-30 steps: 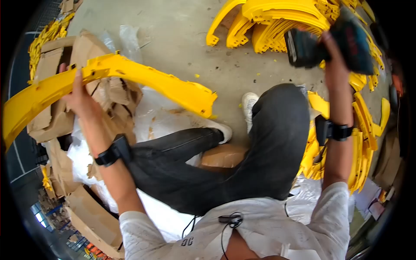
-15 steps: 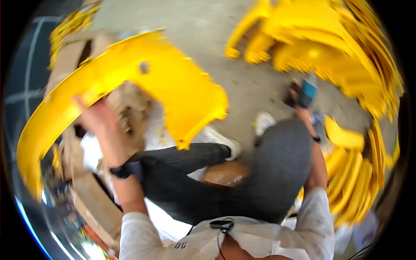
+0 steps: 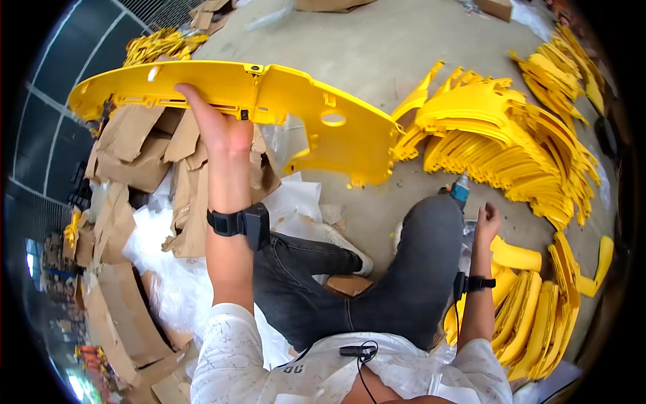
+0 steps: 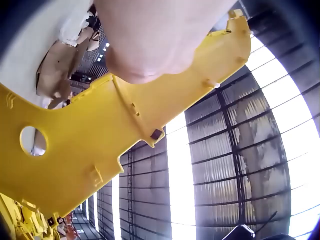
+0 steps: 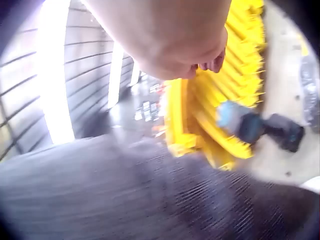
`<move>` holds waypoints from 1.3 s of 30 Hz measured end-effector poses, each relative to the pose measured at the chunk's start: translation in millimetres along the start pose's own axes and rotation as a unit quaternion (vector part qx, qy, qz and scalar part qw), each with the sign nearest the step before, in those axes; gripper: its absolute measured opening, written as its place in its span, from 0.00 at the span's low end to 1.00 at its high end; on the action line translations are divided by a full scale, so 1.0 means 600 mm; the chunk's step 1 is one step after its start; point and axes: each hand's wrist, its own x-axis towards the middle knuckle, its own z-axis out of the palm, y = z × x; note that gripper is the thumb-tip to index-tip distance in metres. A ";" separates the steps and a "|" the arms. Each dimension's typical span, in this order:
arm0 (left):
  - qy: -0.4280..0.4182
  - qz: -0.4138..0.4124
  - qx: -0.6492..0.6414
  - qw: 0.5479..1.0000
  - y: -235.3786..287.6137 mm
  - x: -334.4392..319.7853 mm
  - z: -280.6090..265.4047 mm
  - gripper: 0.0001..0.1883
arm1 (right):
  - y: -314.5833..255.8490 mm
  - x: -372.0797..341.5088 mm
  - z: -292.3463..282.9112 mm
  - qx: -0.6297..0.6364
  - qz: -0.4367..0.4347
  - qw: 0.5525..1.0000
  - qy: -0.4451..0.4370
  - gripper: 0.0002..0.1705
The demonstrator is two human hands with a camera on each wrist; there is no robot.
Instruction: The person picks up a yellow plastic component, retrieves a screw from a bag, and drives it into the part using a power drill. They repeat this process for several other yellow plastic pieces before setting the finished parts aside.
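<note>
A long, curved yellow plastic panel [image 3: 363, 148] with a round hole near its broad end is held up on the left. My left hand [image 3: 227, 131] grips its lower edge, thumb on the near face, other fingers hidden behind the panel. In the left wrist view the palm [image 4: 150, 45] overlaps the panel's narrower half. My right hand [image 3: 488, 223] holds nothing, its fingers loosely curled beside the right knee. Near it a teal and black power drill [image 5: 250, 125] lies on the floor, partly hidden by the knee in the head view.
Stacked yellow panels [image 3: 471, 121] stand on the floor ahead to the right. More yellow pieces [image 3: 531, 316] lie by the right forearm. Torn cardboard [image 3: 138, 151] and clear plastic wrap [image 3: 171, 269] are heaped on the left.
The right hand has lowered the drill from the upper right to the floor and let it go. In the left hand the panel has turned and moved forward.
</note>
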 end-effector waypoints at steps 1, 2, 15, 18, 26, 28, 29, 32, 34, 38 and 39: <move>-0.009 0.010 -0.036 0.999 0.007 -0.005 0.027 0.28 | -0.125 -0.042 -0.023 0.088 -0.084 0.992 0.038 0.17; -0.003 0.019 0.006 1.000 0.014 -0.022 0.047 0.36 | -0.309 -0.119 -0.058 0.166 -0.063 0.984 -0.030 0.15; -0.530 -0.044 -0.215 0.819 0.104 -0.134 0.008 0.12 | -0.789 -0.499 -0.101 0.749 0.166 0.486 -0.420 0.14; -0.513 -0.041 -0.186 0.837 0.104 -0.157 0.037 0.13 | -0.792 -0.510 -0.126 0.773 0.082 0.464 -0.425 0.14; -0.369 -0.124 0.112 0.914 0.022 -0.252 -0.003 0.14 | -0.756 -0.371 -0.217 0.767 -0.018 0.590 -0.254 0.18; -0.370 -0.163 0.185 0.896 0.003 -0.277 -0.041 0.15 | -0.699 -0.319 -0.277 0.746 -0.048 0.627 -0.219 0.19; -0.367 -0.177 0.208 0.889 -0.002 -0.280 -0.053 0.15 | -0.667 -0.295 -0.306 0.742 -0.070 0.633 -0.208 0.19; -0.340 -0.230 0.252 0.876 -0.034 -0.266 -0.091 0.16 | -0.560 -0.271 -0.399 0.680 -0.073 0.725 -0.085 0.18; -0.297 -0.282 0.261 0.874 -0.055 -0.233 -0.123 0.21 | -0.480 -0.270 -0.450 0.615 -0.077 0.785 -0.006 0.20; -0.228 -0.279 0.282 0.889 -0.053 -0.181 -0.169 0.20 | -0.371 -0.298 -0.559 0.554 -0.074 0.822 0.111 0.23; -0.220 -0.279 0.292 0.888 -0.050 -0.174 -0.170 0.20 | -0.344 -0.307 -0.581 0.543 -0.062 0.825 0.141 0.25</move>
